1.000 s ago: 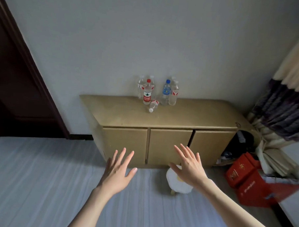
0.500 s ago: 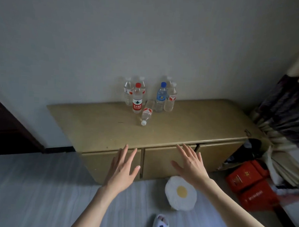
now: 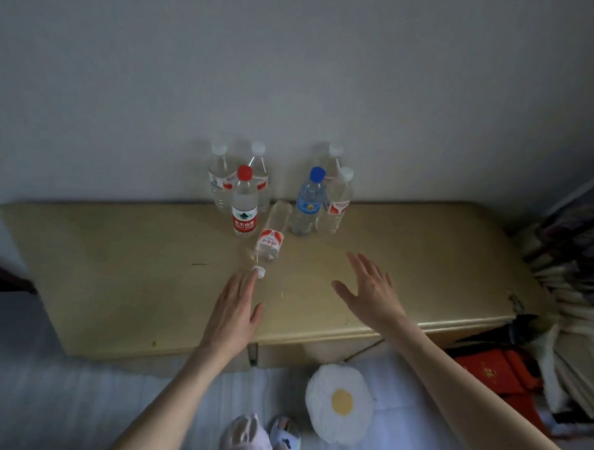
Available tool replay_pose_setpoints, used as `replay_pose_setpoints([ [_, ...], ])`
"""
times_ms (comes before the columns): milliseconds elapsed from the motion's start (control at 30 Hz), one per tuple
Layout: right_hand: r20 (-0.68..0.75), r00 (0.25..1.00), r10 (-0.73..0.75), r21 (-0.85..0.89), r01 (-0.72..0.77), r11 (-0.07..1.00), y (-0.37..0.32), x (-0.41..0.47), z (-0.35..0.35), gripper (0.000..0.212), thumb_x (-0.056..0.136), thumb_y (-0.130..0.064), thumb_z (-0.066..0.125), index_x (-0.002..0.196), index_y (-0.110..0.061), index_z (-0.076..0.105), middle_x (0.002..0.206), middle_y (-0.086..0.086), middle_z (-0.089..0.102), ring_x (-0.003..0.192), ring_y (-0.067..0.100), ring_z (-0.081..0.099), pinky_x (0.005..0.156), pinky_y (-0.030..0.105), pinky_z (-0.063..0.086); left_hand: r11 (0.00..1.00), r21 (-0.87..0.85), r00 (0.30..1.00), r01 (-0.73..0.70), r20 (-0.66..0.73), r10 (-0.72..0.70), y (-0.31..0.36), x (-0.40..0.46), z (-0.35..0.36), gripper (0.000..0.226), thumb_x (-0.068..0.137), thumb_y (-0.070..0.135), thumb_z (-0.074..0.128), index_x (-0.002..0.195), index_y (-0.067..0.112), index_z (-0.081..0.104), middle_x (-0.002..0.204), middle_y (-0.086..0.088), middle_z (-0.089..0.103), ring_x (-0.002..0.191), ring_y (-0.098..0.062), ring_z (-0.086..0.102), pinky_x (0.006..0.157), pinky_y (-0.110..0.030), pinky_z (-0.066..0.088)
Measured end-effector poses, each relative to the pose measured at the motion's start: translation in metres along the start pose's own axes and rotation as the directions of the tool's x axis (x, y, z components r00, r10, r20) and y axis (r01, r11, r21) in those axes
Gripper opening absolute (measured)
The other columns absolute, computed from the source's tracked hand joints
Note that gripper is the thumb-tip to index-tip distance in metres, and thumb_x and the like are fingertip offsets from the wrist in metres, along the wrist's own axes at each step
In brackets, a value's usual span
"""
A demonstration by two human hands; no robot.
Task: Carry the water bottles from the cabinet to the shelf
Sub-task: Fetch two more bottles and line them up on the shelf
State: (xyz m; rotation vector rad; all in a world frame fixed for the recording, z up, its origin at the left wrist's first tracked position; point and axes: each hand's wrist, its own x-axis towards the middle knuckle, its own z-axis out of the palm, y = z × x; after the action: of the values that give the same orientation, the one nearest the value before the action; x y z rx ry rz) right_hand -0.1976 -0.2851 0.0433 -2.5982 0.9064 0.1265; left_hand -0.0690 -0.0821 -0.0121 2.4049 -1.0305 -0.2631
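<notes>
Seven water bottles on the cabinet (image 3: 116, 285), bunched at the back against the wall, and one of them is down — the toppled bottle (image 3: 270, 239) lies on its side, white cap pointing toward the person, base tucked between the red-capped bottle (image 3: 244, 205) and the blue-capped bottle (image 3: 308, 205). Behind those stand four white-capped ones, two to each side. They all look full of clear water, so I'd judge each one weighty for its size, with thin plastic walls that give under a squeeze and a smooth, maybe slick, skin. The best hold looks like a wrap around the labelled waist; the lying one may roll if nudged at the cap.

And here's the left hand (image 3: 234, 310), flat and low over the cabinet top, fingers straight and close together, tips right at the fallen bottle's cap — touching or just short, I can't tell. The right hand (image 3: 371, 289) hovers palm-down, fingers spread wide, thumb out, holding nothing, well short of the standing bottles on that side.
</notes>
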Motion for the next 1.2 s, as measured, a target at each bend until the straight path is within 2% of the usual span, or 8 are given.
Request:
replay_pose_setpoints([
  [200, -0.014, 0.994, 0.111, 0.197, -0.106, 0.975, 0.004, 0.094, 0.006, 0.070, 0.090, -0.039, 0.051, 0.144, -0.010, 0.019, 0.151, 0.012, 0.026, 0.139, 0.028, 0.024, 0.114, 0.039, 0.020, 0.986, -0.083, 0.988, 0.143, 0.069, -0.137, -0.017, 0.089, 0.033, 0.067, 0.085, 0.015, 0.058, 0.139, -0.002, 0.023, 0.143, -0.026, 0.031, 0.132, -0.039, 0.030, 0.108, -0.046, 0.031],
  [333, -0.022, 0.954, 0.300, 0.462, -0.256, 0.849, 0.007, 0.161, 0.012, 0.067, 0.089, -0.034, 0.055, 0.142, -0.008, 0.024, 0.146, 0.014, 0.033, 0.134, 0.028, 0.031, 0.103, 0.029, 0.026, 0.950, -0.128, 0.950, 0.286, 0.171, -0.263, -0.032, 0.135, 0.065, 0.080, 0.082, 0.026, 0.063, 0.142, 0.003, 0.015, 0.144, -0.024, 0.029, 0.130, -0.040, 0.031, 0.104, -0.048, 0.034],
  [533, -0.109, 0.897, 0.429, 0.782, -0.189, 0.594, 0.010, 0.233, 0.022, 0.049, 0.059, -0.055, 0.062, 0.100, -0.036, 0.041, 0.101, -0.020, 0.050, 0.090, -0.003, 0.053, 0.076, 0.020, 0.041, 0.881, -0.206, 0.900, 0.426, 0.196, -0.389, -0.038, 0.176, 0.088, 0.089, 0.072, 0.027, 0.073, 0.142, 0.015, 0.018, 0.134, -0.019, 0.034, 0.117, -0.037, 0.036, 0.096, -0.048, 0.035],
  [700, -0.181, 0.872, 0.455, 0.803, -0.136, 0.580, 0.018, 0.254, 0.023, 0.065, 0.072, -0.020, 0.073, 0.127, -0.015, 0.038, 0.120, -0.001, 0.050, 0.108, 0.015, 0.052, 0.089, 0.025, 0.045, 0.815, -0.264, 0.851, 0.516, 0.266, -0.453, -0.040, 0.189, 0.091, 0.084, 0.071, 0.019, 0.071, 0.137, 0.023, 0.019, 0.125, -0.017, 0.037, 0.110, -0.036, 0.039, 0.088, -0.053, 0.044],
  [800, -0.142, 0.880, 0.453, 0.762, -0.196, 0.618, 0.021, 0.259, 0.024, 0.070, 0.070, -0.026, 0.076, 0.128, -0.012, 0.039, 0.122, 0.002, 0.044, 0.107, 0.017, 0.050, 0.087, 0.026, 0.044, 0.823, -0.239, 0.847, 0.515, 0.287, -0.447, -0.043, 0.189, 0.088, 0.084, 0.072, 0.015, 0.066, 0.139, 0.024, 0.016, 0.123, -0.018, 0.038, 0.109, -0.036, 0.039, 0.088, -0.054, 0.045],
  [933, -0.154, 0.857, 0.492, 0.780, -0.200, 0.593, 0.017, 0.242, 0.026, 0.064, 0.069, -0.023, 0.078, 0.122, -0.011, 0.045, 0.106, -0.007, 0.049, 0.093, 0.007, 0.048, 0.071, 0.008, 0.038, 0.862, -0.171, 0.863, 0.478, 0.277, -0.423, -0.049, 0.184, 0.075, 0.085, 0.071, 0.015, 0.068, 0.140, 0.024, 0.020, 0.119, -0.019, 0.041, 0.106, -0.036, 0.041, 0.090, -0.046, 0.040],
  [1100, -0.160, 0.848, 0.505, 0.799, -0.188, 0.571, 0.013, 0.197, 0.036, 0.061, 0.069, -0.023, 0.079, 0.122, -0.016, 0.048, 0.111, -0.003, 0.058, 0.100, 0.011, 0.053, 0.067, 0.001, 0.041, 0.919, 0.002, 0.884, 0.395, 0.271, -0.381, -0.040, 0.173, 0.036, 0.081, 0.073, 0.024, 0.068, 0.140, 0.027, 0.023, 0.122, -0.014, 0.039, 0.106, -0.033, 0.047, 0.080, -0.037, 0.045],
  [1200, -0.143, 0.853, 0.501, 0.783, -0.212, 0.584, 0.011, 0.176, 0.040, 0.064, 0.065, -0.027, 0.081, 0.121, -0.020, 0.050, 0.115, -0.001, 0.058, 0.101, 0.013, 0.055, 0.068, 0.006, 0.046, 0.946, 0.057, 0.915, 0.320, 0.241, -0.324, -0.034, 0.169, 0.010, 0.077, 0.074, 0.026, 0.068, 0.138, 0.027, 0.026, 0.123, -0.011, 0.043, 0.107, -0.031, 0.049, 0.081, -0.040, 0.048],
])
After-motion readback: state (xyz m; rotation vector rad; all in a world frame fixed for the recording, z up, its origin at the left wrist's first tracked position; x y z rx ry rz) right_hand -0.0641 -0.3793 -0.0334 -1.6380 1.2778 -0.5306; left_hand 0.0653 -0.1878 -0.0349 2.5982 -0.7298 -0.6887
